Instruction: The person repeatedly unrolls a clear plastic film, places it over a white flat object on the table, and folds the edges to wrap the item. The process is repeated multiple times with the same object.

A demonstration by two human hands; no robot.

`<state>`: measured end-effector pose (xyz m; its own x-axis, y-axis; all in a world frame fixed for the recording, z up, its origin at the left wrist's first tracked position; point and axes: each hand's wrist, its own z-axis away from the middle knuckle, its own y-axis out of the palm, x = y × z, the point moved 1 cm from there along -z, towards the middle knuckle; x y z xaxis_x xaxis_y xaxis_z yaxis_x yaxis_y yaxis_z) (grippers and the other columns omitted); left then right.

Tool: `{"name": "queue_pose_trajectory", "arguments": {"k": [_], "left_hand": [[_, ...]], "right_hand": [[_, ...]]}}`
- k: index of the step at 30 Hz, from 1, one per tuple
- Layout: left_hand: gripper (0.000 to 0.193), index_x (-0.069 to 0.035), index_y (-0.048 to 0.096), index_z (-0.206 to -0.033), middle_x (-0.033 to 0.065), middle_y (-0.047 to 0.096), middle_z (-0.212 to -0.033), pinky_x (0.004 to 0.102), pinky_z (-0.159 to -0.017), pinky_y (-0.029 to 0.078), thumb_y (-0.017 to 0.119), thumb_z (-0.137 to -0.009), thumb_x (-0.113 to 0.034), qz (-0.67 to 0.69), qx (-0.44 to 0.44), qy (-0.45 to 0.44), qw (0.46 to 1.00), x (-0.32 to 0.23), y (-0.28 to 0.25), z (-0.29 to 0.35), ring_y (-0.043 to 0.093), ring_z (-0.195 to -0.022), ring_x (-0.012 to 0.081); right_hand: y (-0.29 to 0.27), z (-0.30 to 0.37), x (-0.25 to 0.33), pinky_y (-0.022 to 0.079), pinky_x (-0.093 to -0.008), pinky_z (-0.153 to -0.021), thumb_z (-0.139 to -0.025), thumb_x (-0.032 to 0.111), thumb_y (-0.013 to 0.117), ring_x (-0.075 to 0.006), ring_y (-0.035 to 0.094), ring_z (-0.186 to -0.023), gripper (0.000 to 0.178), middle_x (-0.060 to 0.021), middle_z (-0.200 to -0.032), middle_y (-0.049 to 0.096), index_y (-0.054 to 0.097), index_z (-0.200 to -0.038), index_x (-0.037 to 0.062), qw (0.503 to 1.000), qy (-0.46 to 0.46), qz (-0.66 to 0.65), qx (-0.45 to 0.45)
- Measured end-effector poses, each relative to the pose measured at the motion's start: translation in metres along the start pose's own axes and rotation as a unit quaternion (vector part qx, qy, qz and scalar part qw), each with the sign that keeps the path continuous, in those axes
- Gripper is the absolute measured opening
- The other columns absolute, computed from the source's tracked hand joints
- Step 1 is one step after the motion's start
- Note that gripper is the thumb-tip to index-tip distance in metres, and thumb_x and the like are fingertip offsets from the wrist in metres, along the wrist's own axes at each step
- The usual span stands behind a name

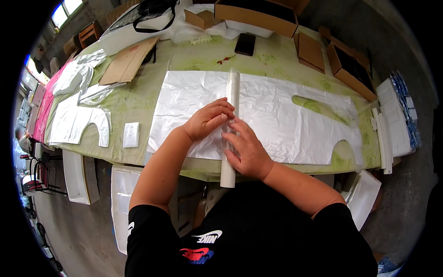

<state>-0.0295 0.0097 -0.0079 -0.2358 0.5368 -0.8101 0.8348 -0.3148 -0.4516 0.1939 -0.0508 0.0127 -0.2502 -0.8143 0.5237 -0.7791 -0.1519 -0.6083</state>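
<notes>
A long, slim white tube (234, 83) lies lengthwise across a flat white plastic bag (194, 87), its near end jutting past the table edge. My left hand (210, 119) is at the tube's left side, fingers bent together against it, with the thumb tucked beneath them. Just nearer to me, my right hand (250, 150) lies across the tube with its fingers spread and touching the surface. Handle-like cutouts shape the right end of the bag. Whether film is wrapped around the tube under my fingers cannot be made out.
More white bags (76, 120) and a small folded packet (131, 135) lie left on the green tablecloth (184, 57). A phone (245, 44) and cardboard boxes (258, 14) are at the back. White tubes (384, 138) stand at the right edge, beside wrapped packs (397, 115).
</notes>
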Motion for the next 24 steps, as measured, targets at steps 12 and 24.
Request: {"name": "queue_pose_trajectory", "arguments": {"k": [12, 24], "left_hand": [[0.046, -0.017, 0.069, -0.136, 0.0147, 0.036, -0.166, 0.0528, -0.126, 0.023, 0.067, -0.095, -0.038, -0.184, 0.050, -0.100, 0.977, -0.022, -0.016, 0.009, 0.023, -0.156, 0.0431], [0.065, -0.010, 0.048, -0.152, 0.0208, 0.033, -0.166, 0.0483, -0.127, 0.025, 0.060, -0.087, -0.007, -0.402, -0.079, -0.261, 0.874, -0.068, -0.006, 0.044, 0.023, -0.156, 0.0440]], "right_hand": [[0.056, -0.037, 0.022, 0.039, -0.0510, -0.108, -0.086, 0.012, 0.070, -0.0303, 0.061, -0.109, 0.015, -0.0096, -0.103, 0.069, 0.073, -0.099, 0.0055, 0.971, -0.043, -0.177, 0.153], [0.007, 0.028, 0.038, 0.042, -0.0573, -0.113, -0.082, 0.004, 0.076, -0.0352, 0.062, -0.120, 0.028, -0.0086, -0.114, 0.068, 0.072, -0.109, 0.0101, 0.956, -0.104, -0.221, 0.166]]}}
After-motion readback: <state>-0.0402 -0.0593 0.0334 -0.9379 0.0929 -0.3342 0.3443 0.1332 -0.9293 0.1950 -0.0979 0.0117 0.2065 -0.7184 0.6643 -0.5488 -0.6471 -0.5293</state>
